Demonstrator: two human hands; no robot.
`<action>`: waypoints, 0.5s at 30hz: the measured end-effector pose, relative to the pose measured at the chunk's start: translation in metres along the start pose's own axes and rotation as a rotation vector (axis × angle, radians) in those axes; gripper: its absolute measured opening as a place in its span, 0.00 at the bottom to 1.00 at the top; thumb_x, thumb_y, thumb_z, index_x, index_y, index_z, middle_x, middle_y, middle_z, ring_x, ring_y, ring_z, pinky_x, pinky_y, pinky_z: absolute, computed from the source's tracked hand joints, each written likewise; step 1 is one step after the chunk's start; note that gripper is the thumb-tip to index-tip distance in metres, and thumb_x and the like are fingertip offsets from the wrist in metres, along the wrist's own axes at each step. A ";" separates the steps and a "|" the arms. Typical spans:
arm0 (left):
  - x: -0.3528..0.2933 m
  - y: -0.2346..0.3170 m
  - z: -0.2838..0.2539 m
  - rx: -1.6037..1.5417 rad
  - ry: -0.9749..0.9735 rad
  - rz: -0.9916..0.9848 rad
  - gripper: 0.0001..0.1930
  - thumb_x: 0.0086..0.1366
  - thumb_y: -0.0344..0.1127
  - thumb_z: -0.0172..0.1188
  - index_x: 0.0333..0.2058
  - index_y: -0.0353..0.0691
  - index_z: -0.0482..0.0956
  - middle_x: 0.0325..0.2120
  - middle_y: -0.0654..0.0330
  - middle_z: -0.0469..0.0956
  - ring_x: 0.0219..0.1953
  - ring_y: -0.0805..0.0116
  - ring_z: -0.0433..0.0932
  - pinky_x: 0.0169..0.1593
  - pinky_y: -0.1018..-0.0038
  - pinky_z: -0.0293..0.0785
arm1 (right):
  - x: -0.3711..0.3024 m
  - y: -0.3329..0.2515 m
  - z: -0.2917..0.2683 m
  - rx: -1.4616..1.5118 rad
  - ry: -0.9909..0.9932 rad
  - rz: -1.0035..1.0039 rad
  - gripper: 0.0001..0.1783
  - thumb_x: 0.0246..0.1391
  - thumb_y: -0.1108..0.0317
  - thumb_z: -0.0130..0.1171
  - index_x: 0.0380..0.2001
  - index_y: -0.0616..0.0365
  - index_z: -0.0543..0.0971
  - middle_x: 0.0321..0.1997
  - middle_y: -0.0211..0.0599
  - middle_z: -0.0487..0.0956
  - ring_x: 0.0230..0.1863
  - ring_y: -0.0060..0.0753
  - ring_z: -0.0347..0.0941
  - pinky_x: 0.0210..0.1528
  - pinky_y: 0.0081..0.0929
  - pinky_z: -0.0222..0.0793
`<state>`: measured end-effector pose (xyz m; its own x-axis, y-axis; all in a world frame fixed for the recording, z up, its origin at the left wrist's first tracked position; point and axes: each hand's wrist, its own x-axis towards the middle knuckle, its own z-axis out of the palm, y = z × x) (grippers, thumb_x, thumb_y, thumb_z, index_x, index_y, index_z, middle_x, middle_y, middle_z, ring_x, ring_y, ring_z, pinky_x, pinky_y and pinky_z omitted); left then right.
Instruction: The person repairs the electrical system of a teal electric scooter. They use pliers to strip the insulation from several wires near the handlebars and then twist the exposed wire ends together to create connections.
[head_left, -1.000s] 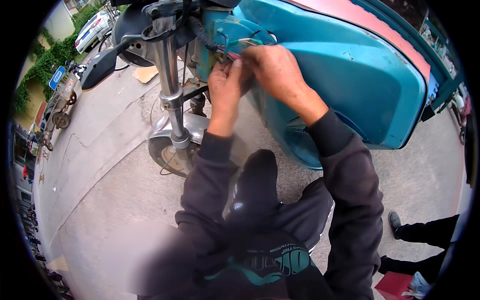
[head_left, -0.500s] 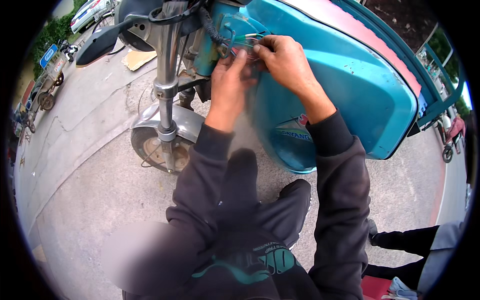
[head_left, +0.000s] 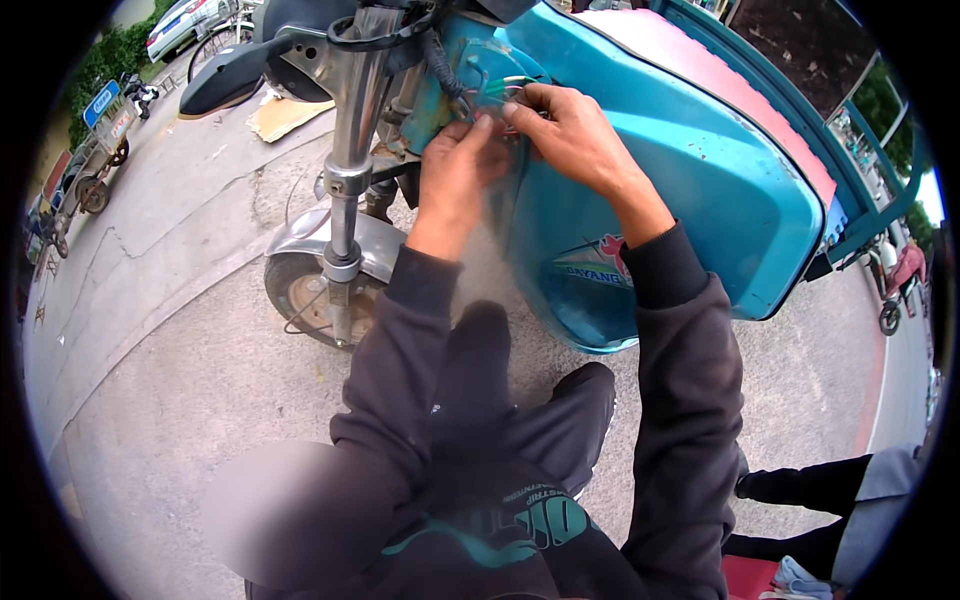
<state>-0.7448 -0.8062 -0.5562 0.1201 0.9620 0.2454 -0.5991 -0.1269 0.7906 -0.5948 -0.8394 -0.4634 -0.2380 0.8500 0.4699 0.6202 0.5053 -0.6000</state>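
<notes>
Thin coloured wires [head_left: 508, 82], green, white and red among them, come out by the steering column of a blue three-wheeled cargo vehicle [head_left: 700, 190]. A dark sheathed wire bundle [head_left: 440, 68] runs down beside them. My left hand [head_left: 452, 185] is closed, thumb and fingers pinched at the lower ends of the wires. Close on its right, my right hand [head_left: 580, 135] pinches wires between thumb and forefinger. The fingers hide the exact wire ends, and the left fingers are somewhat blurred.
Left of my hands stand the chrome fork [head_left: 350, 160], the front wheel [head_left: 290, 295] and a black mirror [head_left: 225, 78]. A cardboard piece [head_left: 285, 118] lies on the pavement behind. At lower right is another person's leg [head_left: 810, 480], near a red object [head_left: 750, 575].
The vehicle's fork and mirror appear slightly farther right in the picture. Both hands stay at the wires, with the left fingers and right thumb shifted slightly.
</notes>
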 end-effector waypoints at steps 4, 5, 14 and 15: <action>0.002 0.001 0.002 -0.031 0.038 0.005 0.11 0.68 0.36 0.62 0.45 0.37 0.78 0.37 0.62 0.82 0.35 0.76 0.81 0.39 0.80 0.80 | -0.006 0.001 -0.001 -0.033 0.104 -0.010 0.16 0.58 0.62 0.55 0.36 0.66 0.82 0.32 0.55 0.82 0.37 0.55 0.80 0.41 0.40 0.74; 0.002 0.001 0.004 -0.033 0.053 0.006 0.11 0.68 0.35 0.63 0.45 0.36 0.78 0.37 0.62 0.82 0.35 0.76 0.81 0.40 0.80 0.80 | -0.006 0.004 0.001 -0.042 0.142 -0.032 0.15 0.58 0.63 0.55 0.35 0.66 0.82 0.31 0.56 0.81 0.36 0.56 0.79 0.41 0.40 0.74; 0.002 0.001 0.002 -0.019 0.053 0.034 0.11 0.68 0.34 0.62 0.46 0.36 0.78 0.37 0.61 0.82 0.35 0.75 0.81 0.38 0.80 0.80 | -0.007 0.013 0.008 -0.159 0.192 -0.144 0.12 0.54 0.67 0.54 0.31 0.64 0.82 0.28 0.58 0.79 0.33 0.62 0.76 0.40 0.46 0.74; 0.002 0.000 0.001 -0.016 0.053 0.036 0.11 0.68 0.34 0.62 0.46 0.36 0.78 0.37 0.61 0.82 0.35 0.75 0.82 0.39 0.81 0.80 | -0.008 0.013 0.008 -0.183 0.172 -0.146 0.12 0.53 0.67 0.54 0.31 0.64 0.83 0.29 0.58 0.79 0.34 0.62 0.76 0.40 0.46 0.74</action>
<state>-0.7443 -0.8048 -0.5552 0.0561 0.9684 0.2429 -0.6152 -0.1581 0.7724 -0.5913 -0.8385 -0.4804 -0.2137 0.7245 0.6553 0.7168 0.5721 -0.3987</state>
